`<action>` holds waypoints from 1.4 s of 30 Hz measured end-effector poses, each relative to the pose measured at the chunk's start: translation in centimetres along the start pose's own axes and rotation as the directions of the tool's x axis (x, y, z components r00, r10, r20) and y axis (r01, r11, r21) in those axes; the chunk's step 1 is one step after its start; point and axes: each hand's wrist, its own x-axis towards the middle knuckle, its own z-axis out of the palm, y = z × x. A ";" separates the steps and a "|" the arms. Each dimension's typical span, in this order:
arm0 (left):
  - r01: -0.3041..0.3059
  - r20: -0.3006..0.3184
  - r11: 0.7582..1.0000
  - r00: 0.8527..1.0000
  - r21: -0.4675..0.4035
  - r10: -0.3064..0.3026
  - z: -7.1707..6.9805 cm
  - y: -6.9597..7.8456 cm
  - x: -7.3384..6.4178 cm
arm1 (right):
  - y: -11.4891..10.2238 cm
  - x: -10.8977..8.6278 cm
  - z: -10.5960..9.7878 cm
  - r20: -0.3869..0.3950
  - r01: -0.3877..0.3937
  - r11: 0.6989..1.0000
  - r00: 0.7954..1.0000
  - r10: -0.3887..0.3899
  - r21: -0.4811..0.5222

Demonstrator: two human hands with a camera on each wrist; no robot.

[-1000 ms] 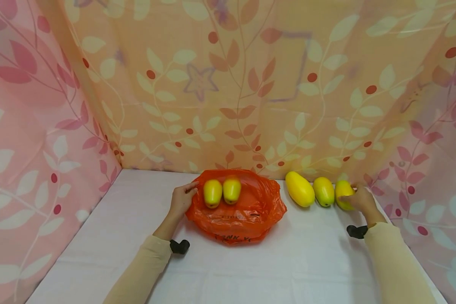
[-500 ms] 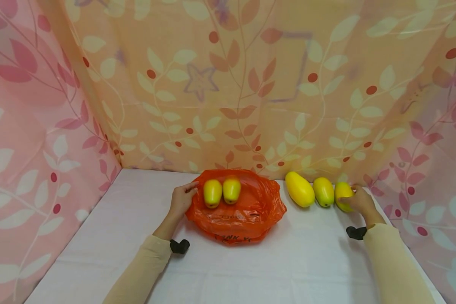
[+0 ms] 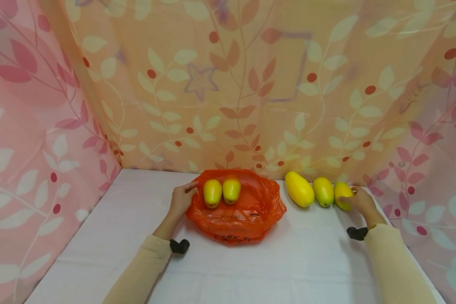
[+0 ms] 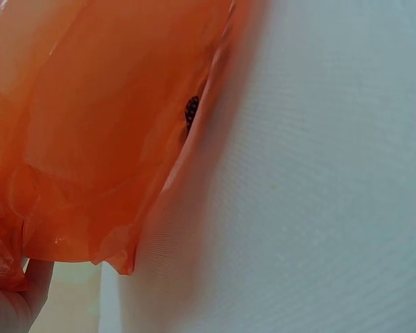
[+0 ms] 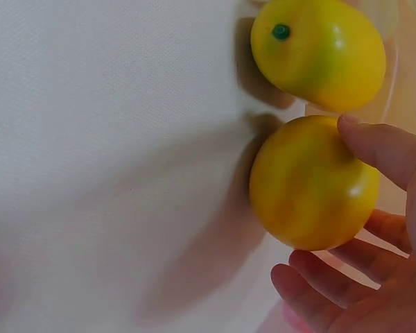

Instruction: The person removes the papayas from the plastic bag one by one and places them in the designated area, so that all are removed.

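Fingers are pinching, right hand [image 3: 361,203] on end mango [image 3: 342,189], left hand [image 3: 181,200] on bag [image 3: 264,202], so that glossy skin could be slipping free tbh.

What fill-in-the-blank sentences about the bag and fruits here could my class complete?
1. ____ fruits lie inside the plastic bag.
2. The grip at the bag's edge is the person's ____ one.
3. ____ loose fruits are outside the bag.
4. The other grip touches the loose fruit ____ from the bag.
Missing words: two; left; three; farthest.
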 end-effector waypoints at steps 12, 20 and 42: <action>0.011 0.005 1.000 1.000 -0.014 -0.011 -0.2 0.2 -0.1 | -1.4 -1.0 -1.2 -0.154 0.013 0.999 0.988 -0.006 0.047; 0.006 -0.001 1.000 1.000 -0.021 -0.006 -0.1 0.2 0.0 | -3.3 -1.5 -2.1 -0.216 0.085 0.995 0.974 -0.072 0.051; 0.015 0.006 1.000 1.000 -0.021 -0.015 -0.2 0.0 0.0 | -12.7 -5.1 -2.4 -0.296 0.293 0.956 0.913 -0.281 -0.006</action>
